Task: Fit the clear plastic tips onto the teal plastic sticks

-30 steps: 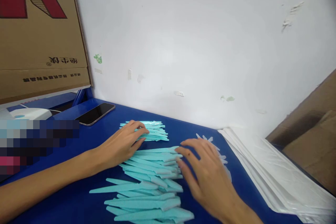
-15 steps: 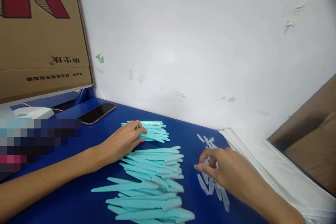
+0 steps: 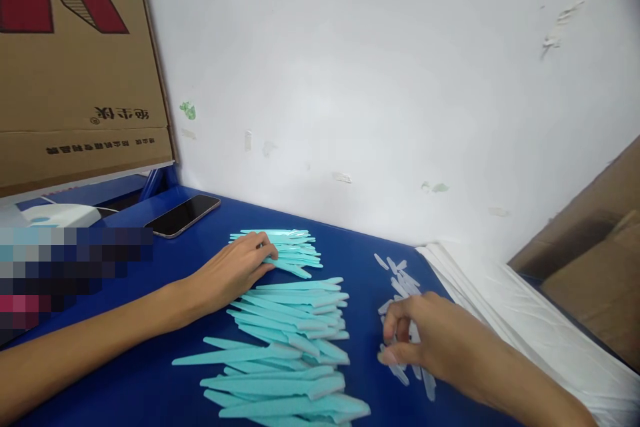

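Note:
My left hand (image 3: 235,271) lies on the blue table (image 3: 350,260), its fingertips closed on one teal plastic piece at the edge of a small far pile of teal pieces (image 3: 290,247). A larger spread of the same teal pieces (image 3: 290,340) fans out in front of me. My right hand (image 3: 430,340) is curled over a scatter of small clear plastic caps (image 3: 400,280), with thumb and fingers pinched among them. What the pinch holds is too small to make out.
A black phone (image 3: 183,215) lies at the back left of the table. A cardboard box (image 3: 75,67) stands at the far left, and a stack of white plastic bags (image 3: 525,327) lies at the right. Brown cardboard (image 3: 590,247) rises at the far right.
My right hand left the teal spread and moved right and toward me onto the clear caps, closing into a pinch. My left hand stayed at the far teal pile.

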A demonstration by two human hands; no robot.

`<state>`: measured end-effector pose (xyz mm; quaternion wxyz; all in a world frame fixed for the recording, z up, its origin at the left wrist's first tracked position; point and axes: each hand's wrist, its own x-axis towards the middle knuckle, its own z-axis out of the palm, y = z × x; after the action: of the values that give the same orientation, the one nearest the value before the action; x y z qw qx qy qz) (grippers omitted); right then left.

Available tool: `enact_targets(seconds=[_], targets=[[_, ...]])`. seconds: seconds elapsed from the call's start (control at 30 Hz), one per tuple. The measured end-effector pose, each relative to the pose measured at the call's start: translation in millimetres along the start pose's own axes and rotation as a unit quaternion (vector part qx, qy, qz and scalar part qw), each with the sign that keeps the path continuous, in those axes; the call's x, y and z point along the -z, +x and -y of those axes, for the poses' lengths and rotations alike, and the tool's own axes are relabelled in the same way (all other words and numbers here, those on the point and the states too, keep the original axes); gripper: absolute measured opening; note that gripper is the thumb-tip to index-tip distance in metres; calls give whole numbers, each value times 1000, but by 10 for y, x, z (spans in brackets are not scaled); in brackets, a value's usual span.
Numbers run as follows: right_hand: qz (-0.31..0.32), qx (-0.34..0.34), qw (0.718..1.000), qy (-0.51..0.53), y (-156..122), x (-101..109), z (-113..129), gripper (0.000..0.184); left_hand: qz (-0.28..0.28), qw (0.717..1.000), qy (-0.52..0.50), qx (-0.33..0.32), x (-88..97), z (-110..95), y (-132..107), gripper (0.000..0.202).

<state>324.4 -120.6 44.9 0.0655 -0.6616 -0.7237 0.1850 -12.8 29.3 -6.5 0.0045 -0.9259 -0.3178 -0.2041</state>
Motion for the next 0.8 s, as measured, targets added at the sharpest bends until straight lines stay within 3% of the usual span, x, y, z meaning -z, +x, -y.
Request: enact_targets(seconds=[0.13,0.33,0.5,0.63,0.8], targets=[[32,17,999,16,-30,-20,-64,15,-2,1000,-20,6,9,-25,1,36],[22,66,997,33,-65,-31,60,17,-4,999,-37,20,7,-25,2,31],[-83,107,991,11,23,14,122,10,-12,999,-29,12,-42,22,2,33],[-182,99,978,5,122,-35,145,20,-11,1000,-21,2,-53,34,13,36],[-256,118,956,-81,166,-142,149,30,-8,1000,-7,-6,31,-24,43,34]])
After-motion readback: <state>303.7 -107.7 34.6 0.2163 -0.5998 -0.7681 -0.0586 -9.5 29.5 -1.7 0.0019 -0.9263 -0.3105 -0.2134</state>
